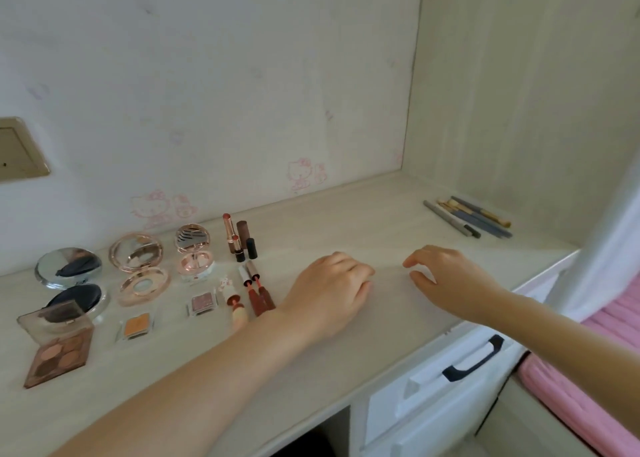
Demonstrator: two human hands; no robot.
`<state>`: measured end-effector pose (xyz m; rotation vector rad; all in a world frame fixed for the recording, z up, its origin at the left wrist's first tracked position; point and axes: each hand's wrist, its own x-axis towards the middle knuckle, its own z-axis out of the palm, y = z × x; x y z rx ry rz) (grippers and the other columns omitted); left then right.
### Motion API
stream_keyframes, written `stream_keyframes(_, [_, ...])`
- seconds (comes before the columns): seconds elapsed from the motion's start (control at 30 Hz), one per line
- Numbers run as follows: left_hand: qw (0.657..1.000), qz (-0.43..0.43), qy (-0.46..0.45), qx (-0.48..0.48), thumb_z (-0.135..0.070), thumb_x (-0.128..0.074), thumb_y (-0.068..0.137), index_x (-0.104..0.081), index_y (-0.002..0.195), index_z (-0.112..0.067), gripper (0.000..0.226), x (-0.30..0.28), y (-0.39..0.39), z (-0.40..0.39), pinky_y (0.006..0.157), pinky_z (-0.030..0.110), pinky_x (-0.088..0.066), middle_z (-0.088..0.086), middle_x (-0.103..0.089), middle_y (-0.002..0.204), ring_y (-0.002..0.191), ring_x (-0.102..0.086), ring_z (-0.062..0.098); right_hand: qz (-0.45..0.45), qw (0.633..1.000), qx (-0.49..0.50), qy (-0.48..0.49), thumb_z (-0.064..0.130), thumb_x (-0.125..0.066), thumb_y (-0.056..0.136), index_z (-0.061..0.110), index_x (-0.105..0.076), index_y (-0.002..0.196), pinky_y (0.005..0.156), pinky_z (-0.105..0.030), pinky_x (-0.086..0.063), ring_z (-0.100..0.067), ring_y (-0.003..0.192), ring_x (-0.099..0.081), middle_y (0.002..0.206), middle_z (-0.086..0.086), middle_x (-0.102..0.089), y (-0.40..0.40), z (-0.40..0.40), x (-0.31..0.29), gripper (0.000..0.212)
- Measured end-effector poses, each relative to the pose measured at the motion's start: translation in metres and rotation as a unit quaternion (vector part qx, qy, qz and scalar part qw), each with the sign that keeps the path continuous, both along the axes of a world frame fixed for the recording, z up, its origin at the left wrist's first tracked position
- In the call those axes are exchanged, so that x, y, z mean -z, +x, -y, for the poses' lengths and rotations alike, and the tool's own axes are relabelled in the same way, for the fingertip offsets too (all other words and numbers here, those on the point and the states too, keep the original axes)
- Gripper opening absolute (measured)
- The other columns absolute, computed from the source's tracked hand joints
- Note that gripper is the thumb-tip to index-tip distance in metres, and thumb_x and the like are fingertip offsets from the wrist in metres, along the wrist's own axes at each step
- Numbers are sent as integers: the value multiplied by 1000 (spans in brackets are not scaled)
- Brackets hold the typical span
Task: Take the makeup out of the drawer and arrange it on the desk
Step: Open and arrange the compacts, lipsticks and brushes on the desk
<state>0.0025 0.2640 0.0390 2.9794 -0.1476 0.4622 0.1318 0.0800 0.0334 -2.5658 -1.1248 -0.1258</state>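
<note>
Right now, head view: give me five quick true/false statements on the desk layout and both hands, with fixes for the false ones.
1. The left hand holds a lipstick. False: its fingers are curled loosely over the bare desk and hold nothing.
2. The pencils and brushes lie apart from the rest, near the right back corner. True.
3. The drawer under the desk stands wide open. False: it looks closed, black handle facing out.
4. The four-pan eyeshadow palette lies open at the left front of the desk. True.
5. The right hand grips a brush. False: its fingers are loosely curled and hold nothing.
</note>
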Motion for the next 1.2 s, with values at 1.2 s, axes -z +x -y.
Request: stream_keyframes(1.2, [994,-99,-10,33,0,-35,92,-37,144,-19,56,13,285,21,106,42,-35,5,-36,146,132,-34,27,88,984,151,-23,27,-46,93,19,-62,102,70,-29,-40,-22,108,-47,105,-2,-59,150,16,5,20])
